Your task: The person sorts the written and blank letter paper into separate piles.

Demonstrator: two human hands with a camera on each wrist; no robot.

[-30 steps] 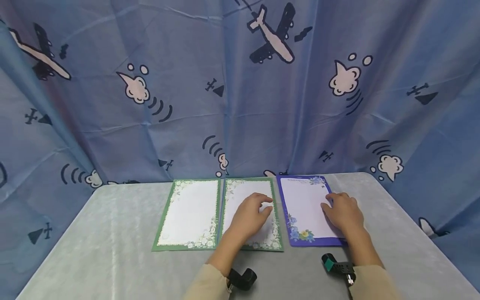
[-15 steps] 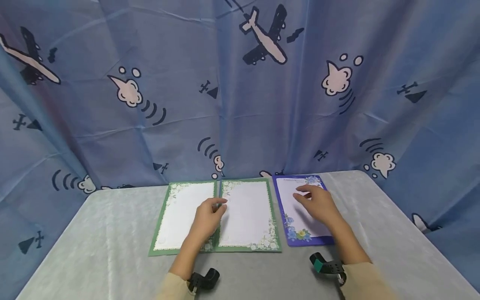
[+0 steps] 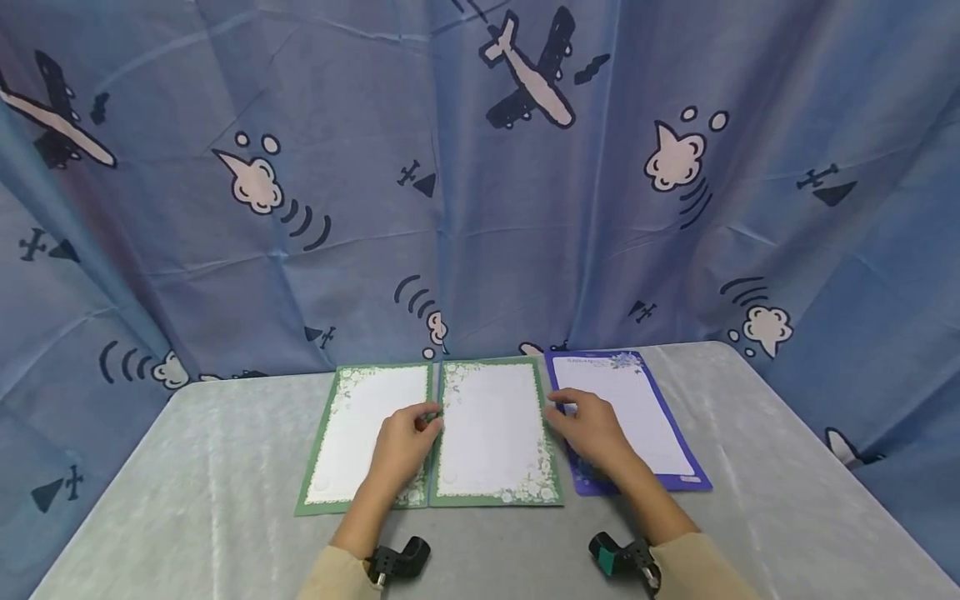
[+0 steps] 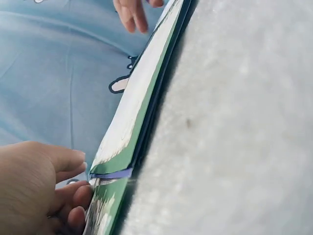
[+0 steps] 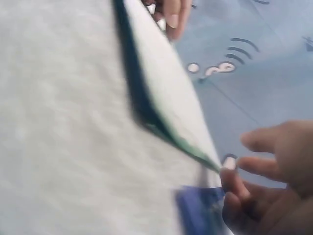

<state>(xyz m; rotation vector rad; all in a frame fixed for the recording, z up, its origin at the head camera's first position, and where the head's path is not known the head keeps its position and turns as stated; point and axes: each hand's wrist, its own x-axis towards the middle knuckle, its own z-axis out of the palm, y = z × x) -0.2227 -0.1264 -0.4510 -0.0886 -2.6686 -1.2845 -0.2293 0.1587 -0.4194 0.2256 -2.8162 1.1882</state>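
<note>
A left green-bordered sheet (image 3: 358, 423), a middle green-bordered sheet (image 3: 491, 429) and a purple-bordered sheet (image 3: 648, 417) lie side by side on the desk (image 3: 225, 475). The left hand (image 3: 401, 446), loosely bent and gripping nothing visible, is at the green sheets' seam; the right hand (image 3: 592, 429), thumb and forefinger parted, is at the middle sheet's right edge.

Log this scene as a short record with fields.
Sheets: left sheet (green border), middle sheet (green border), right sheet (purple border), side by side
Left hand: partly over left sheet, at middle sheet's left edge
Right hand: partly over right sheet, at middle sheet's right edge
Grip: cannot tell for either hand
Surface: pale gray table
Backdrop: blue curtain, airplane print
</note>
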